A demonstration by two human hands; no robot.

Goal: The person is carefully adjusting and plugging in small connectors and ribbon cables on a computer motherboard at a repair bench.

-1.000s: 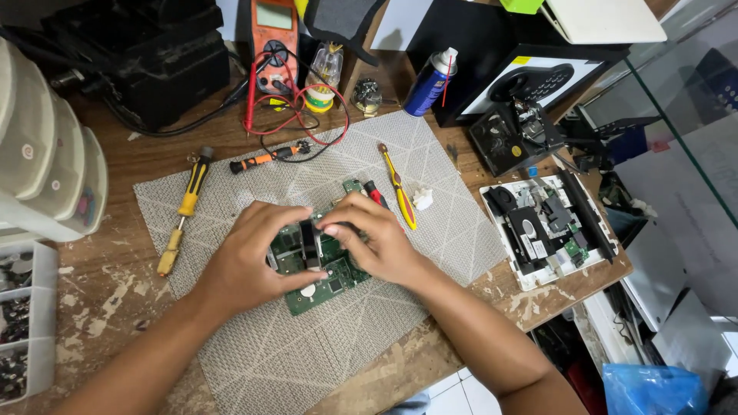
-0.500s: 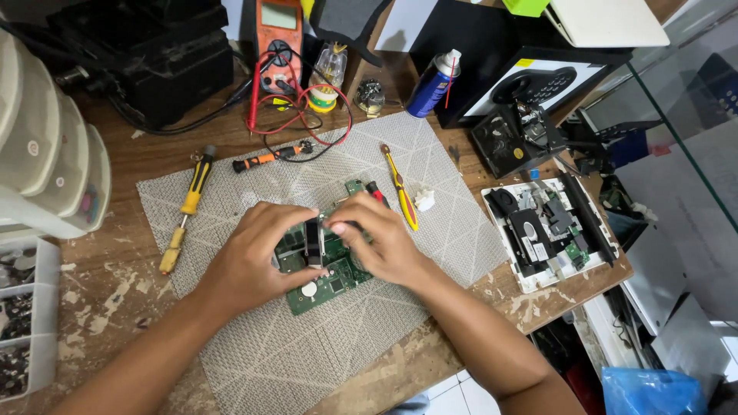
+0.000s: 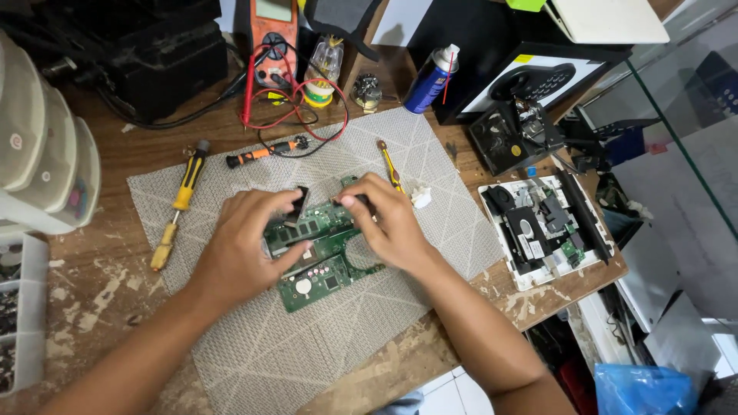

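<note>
A worn wooden surface, scuffed with pale paint marks, fills most of the view, and a glass panel rises at its right edge. A grey woven mat covers the middle of the surface. At the left stands a stack of translucent plastic containers; a black case sits at the back, beside an orange multimeter with red and black leads. A white tray of dismantled parts lies at the right, and a blue spray can stands behind the mat. A green circuit board lies on the mat's centre. The left hand pinches a small black part at the board's upper edge; the right hand has its fingers pressed together on the board's upper right corner. A yellow-handled screwdriver lies to the left on the mat.
</note>
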